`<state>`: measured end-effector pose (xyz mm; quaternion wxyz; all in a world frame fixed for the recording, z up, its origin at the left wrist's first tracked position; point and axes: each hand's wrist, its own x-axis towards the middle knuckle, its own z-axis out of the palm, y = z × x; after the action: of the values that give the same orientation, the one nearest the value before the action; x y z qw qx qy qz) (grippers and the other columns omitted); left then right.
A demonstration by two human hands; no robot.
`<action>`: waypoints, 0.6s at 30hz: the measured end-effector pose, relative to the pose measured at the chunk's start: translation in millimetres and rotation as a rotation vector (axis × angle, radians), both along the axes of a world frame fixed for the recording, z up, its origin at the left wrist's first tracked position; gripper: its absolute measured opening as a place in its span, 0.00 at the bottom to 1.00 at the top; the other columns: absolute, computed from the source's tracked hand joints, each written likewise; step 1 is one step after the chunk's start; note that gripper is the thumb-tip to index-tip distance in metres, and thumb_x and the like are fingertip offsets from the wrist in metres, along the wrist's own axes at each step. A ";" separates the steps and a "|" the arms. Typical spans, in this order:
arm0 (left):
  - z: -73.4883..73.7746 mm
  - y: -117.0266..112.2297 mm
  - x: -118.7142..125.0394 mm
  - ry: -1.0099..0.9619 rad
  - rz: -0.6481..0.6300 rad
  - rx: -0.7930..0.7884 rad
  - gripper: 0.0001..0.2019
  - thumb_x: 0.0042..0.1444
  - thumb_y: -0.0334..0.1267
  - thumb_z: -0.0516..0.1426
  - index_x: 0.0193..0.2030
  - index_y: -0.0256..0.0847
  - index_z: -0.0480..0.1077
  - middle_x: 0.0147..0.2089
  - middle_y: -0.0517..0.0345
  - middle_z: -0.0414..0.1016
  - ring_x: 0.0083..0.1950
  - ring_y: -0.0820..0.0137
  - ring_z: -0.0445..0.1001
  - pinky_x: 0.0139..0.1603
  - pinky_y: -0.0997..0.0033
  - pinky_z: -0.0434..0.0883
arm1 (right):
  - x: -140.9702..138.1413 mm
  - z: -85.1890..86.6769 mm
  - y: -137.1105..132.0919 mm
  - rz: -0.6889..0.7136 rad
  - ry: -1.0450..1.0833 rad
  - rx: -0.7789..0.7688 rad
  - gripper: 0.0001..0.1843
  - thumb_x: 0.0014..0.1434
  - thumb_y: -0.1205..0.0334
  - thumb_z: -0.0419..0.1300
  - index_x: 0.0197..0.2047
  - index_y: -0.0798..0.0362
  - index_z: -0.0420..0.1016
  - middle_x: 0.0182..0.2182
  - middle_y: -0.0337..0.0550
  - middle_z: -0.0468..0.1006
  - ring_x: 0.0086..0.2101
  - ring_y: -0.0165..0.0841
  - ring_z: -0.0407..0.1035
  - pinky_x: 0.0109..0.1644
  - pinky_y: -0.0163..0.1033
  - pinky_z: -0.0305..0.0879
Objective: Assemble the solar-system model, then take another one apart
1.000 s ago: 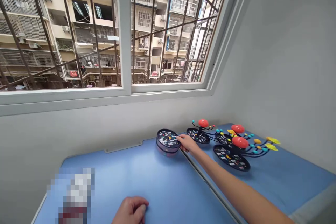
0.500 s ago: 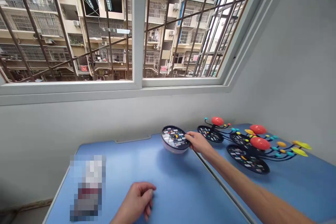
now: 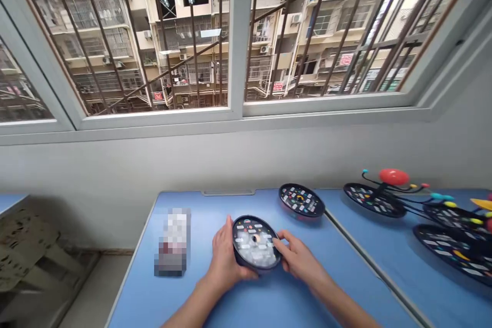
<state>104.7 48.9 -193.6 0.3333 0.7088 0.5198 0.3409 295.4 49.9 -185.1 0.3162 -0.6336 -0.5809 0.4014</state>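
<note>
A round black disc point(image 3: 255, 242) with small coloured labels on its face sits between both my hands above the blue table point(image 3: 269, 302). My left hand point(image 3: 225, 261) wraps its left rim with curled fingers. My right hand point(image 3: 298, 259) grips its right rim, thumb on the face. A second disc of the same kind point(image 3: 302, 200) lies on the table farther back and to the right, on a pinkish base.
Assembled models with black discs, thin arms, small coloured balls and a red ball point(image 3: 394, 176) stand on the adjoining table at the right. A blurred small box point(image 3: 172, 242) lies left of my hands. A barred window point(image 3: 238, 36) and grey wall rise behind. The floor drops off at left.
My right hand drew one disc from the far stack toward me, and my left hand rose from the table and closed on it. The view swung left and down.
</note>
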 end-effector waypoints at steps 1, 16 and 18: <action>0.3 1.2 -1.0 0.023 0.004 -0.004 0.70 0.14 0.37 0.71 0.67 0.30 0.37 0.62 0.35 0.55 0.63 0.45 0.52 0.63 0.48 0.48 | 1.1 0.4 -0.4 0.017 -0.026 0.017 0.14 0.54 0.47 0.45 0.27 0.48 0.57 0.06 0.28 0.57 0.08 0.26 0.49 0.12 0.30 0.42; 15.7 3.2 -25.5 0.145 -0.192 -0.052 0.63 0.21 0.38 0.70 0.66 0.31 0.42 0.64 0.36 0.53 0.63 0.47 0.52 0.63 0.51 0.50 | -30.9 39.0 -1.1 0.364 -0.309 0.531 0.09 0.50 0.73 0.53 0.26 0.51 0.71 0.27 0.42 0.75 0.33 0.38 0.65 0.36 0.40 0.62; 11.4 2.9 -25.3 0.142 -0.211 -0.001 0.64 0.24 0.42 0.69 0.67 0.31 0.39 0.65 0.35 0.51 0.64 0.47 0.50 0.63 0.49 0.48 | -32.2 36.0 0.8 0.370 -0.325 0.545 0.09 0.51 0.73 0.53 0.25 0.52 0.69 0.27 0.42 0.74 0.32 0.38 0.65 0.36 0.41 0.62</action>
<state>79.4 51.8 -182.2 0.3301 0.7817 0.4649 0.2528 263.3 50.8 -149.1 0.2987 -0.4658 -0.8140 0.1765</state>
